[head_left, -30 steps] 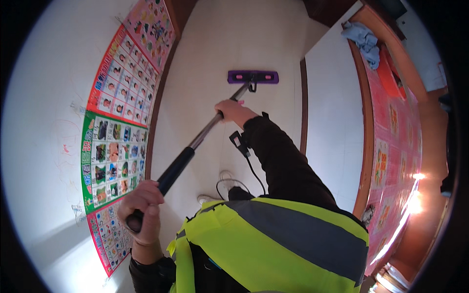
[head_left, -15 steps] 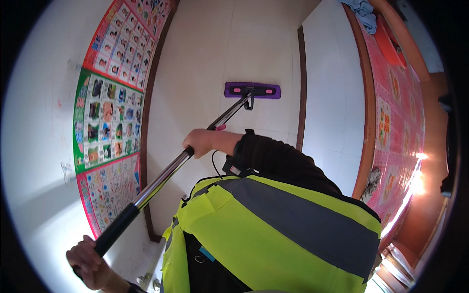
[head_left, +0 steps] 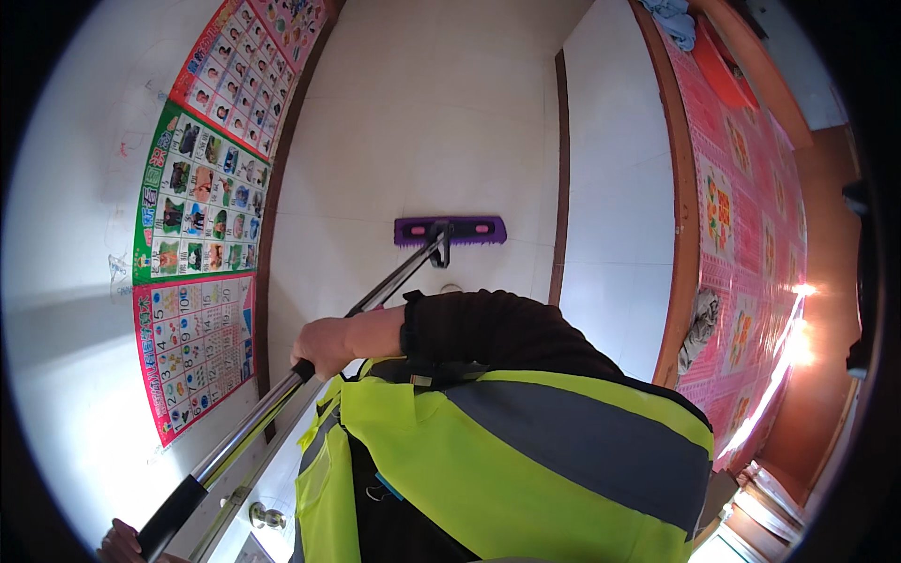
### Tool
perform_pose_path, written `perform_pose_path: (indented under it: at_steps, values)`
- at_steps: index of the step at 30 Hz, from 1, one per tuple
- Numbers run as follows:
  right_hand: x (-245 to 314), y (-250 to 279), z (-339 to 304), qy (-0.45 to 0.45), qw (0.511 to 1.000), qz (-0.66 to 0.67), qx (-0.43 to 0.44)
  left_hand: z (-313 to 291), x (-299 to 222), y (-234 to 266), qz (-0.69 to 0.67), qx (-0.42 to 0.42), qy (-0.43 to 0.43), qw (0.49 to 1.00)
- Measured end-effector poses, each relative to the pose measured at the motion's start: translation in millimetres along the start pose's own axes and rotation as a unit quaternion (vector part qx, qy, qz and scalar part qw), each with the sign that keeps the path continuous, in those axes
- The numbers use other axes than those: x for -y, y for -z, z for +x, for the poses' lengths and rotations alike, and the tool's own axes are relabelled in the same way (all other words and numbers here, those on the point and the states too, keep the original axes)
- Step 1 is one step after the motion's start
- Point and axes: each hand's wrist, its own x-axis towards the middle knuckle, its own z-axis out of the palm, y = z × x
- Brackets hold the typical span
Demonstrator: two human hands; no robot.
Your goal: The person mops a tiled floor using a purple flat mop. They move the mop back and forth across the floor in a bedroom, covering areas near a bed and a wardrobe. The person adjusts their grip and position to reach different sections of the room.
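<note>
A flat mop with a purple pad [head_left: 481,231] rests on the pale tiled floor [head_left: 422,122]. Its metal pole [head_left: 235,441] slants from the pad down to the lower left. My right hand [head_left: 324,347] is wrapped round the middle of the pole, by a black collar, with the dark-sleeved arm reaching across my body. At the lower left edge, my left hand [head_left: 122,542] is closed on the black grip at the pole's end, and part of it is cut off by the picture's rim.
Picture charts [head_left: 202,202] hang on the white wall at left. Along the right stands a white-sided platform [head_left: 624,188] with a pink patterned cover [head_left: 741,235], a red basin [head_left: 721,70] and crumpled cloth [head_left: 699,333]. A door knob [head_left: 267,515] shows low down.
The mop pad has come nearer to me and slightly left across the floor. Both hands have moved down and left with the pole, still gripping it.
</note>
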Motion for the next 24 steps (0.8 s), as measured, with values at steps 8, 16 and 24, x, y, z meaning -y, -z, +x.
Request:
perform_pose_path:
  at_steps: [8,16,24]
  values:
    - [-89.3,119.4,-96.0,-0.097,0.967,-0.221,-0.081,-0.5,117.8,-80.2,0.047,-0.026,-0.020,0.998]
    - [-261.2,227.9,-195.0,-0.185,0.859,-0.318,-0.357,66.3,306.6,-212.9,0.164,0.081,0.042,0.982]
    - [-303.8,213.7,-231.5,-0.218,0.851,-0.279,-0.388,76.7,335.8,-252.3,0.128,0.101,0.068,0.984]
